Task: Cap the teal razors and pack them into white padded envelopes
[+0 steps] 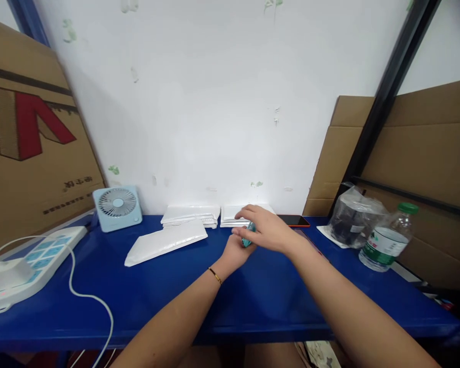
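My left hand (234, 251) and my right hand (263, 227) meet over the middle of the blue table (168, 291). A small teal object (248, 236) sits between them. My left hand, with a thin bracelet at the wrist, closes round its lower part. Over it lies my right hand, fingers stretched toward a stack of white padded envelopes (233, 213) at the wall. What the teal object is I cannot make out.
Another envelope stack (190, 214) and a loose white envelope (164, 241) lie left of my hands. A phone (293, 220) lies by the wall. A small blue fan (117, 206), power strip (30, 260), bagged item (350, 217), water bottle (387, 239) and cardboard boxes (30, 153) ring the table.
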Demonstrator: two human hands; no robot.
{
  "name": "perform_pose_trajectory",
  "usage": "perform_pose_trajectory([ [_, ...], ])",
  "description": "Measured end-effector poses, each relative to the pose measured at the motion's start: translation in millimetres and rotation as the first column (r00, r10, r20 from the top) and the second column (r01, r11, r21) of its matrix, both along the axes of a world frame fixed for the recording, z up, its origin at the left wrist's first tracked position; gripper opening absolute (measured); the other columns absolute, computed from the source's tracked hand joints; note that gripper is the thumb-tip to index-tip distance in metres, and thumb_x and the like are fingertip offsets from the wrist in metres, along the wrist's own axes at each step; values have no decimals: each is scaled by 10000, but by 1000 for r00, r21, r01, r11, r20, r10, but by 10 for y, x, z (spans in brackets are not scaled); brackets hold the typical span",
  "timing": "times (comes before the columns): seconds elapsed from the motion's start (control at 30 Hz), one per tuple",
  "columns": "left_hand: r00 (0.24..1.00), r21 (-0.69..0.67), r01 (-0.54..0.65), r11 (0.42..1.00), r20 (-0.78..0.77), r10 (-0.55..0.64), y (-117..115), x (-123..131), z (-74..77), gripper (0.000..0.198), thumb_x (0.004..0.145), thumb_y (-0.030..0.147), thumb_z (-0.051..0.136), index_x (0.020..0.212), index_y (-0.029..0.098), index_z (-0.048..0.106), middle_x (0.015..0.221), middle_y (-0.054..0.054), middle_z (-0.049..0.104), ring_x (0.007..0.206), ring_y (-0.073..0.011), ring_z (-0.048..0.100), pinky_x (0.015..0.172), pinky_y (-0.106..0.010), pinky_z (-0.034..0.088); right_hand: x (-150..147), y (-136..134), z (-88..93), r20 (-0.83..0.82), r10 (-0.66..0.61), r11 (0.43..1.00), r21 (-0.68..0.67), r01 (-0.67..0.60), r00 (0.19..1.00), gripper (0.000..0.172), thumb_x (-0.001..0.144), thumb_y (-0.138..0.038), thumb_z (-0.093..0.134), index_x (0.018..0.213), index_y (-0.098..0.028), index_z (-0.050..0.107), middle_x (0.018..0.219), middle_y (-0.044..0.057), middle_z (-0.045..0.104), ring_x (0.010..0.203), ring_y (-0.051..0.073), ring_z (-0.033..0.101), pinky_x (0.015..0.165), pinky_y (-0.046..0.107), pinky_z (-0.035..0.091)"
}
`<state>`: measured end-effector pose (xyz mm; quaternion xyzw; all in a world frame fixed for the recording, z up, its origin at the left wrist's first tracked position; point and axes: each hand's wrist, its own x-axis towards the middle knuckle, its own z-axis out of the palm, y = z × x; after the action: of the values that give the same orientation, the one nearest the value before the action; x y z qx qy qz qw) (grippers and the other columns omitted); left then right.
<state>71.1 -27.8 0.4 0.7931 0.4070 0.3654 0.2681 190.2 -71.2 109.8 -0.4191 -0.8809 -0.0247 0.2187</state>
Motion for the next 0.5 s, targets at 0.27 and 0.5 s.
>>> perform_pose_trajectory([
  [0.27,960,156,-30,987,-269,71,-56,-72,-129,216,767,233,532,964,147,551,909,-81,647,846,-215,602,727,-308,463,0,63,-336,-155,-122,960,-268,77,980,270,857,-384,472,968,-181,610,957,73,614,880,191,561,730,287,410],
  [0.5,808,413,185,891,-581,102,-253,-161,154,167,869,220,382,953,168,517,817,-118,633,840,-257,586,769,-394,386,447,-49,-628,-426,-211,203,-899,-387,880,445,678,-418,662,1010,-159,520,915,73,623,755,169,627,636,292,498],
])
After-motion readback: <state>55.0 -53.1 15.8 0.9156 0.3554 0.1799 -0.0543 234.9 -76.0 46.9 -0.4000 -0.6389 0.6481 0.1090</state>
